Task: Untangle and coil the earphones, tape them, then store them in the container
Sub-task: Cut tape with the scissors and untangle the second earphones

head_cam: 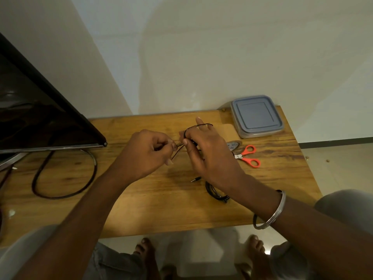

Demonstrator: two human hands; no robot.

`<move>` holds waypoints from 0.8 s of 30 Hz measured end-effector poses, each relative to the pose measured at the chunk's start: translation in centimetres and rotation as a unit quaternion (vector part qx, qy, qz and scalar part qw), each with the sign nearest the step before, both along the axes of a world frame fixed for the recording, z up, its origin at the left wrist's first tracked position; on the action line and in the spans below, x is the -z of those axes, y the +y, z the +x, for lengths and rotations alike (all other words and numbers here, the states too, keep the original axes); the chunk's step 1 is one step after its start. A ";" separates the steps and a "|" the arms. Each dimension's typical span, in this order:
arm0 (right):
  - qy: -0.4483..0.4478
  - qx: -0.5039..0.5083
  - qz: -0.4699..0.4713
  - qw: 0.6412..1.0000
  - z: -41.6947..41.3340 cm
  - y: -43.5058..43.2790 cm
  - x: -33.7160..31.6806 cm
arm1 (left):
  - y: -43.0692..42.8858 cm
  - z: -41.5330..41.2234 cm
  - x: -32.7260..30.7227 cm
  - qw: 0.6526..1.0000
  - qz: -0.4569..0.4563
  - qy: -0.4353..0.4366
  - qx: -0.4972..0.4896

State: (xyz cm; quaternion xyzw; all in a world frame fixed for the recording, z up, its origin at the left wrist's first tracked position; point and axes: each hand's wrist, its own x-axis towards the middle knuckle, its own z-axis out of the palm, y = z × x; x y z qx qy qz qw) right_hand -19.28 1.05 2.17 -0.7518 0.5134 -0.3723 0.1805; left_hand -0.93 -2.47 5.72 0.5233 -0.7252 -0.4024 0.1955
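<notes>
Coiling step, I reckon: earphones cord loops over the right hand, its fingers holding the turns, while left hand fingers pinch a strand, mid-table. Loose cord and plug trail nearer. Next it needs that slack wound in, then tape, then the lidded container far right.

text: none legible | tape roll: printed label, too blurred to read

left hand and right hand meet, both pinching.
</notes>
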 end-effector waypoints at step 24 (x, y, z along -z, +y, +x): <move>-0.597 -0.176 0.485 0.614 -0.9 -0.5 -3.7 | -1.9 2.0 0.6 0.986 0.011 0.161 0.043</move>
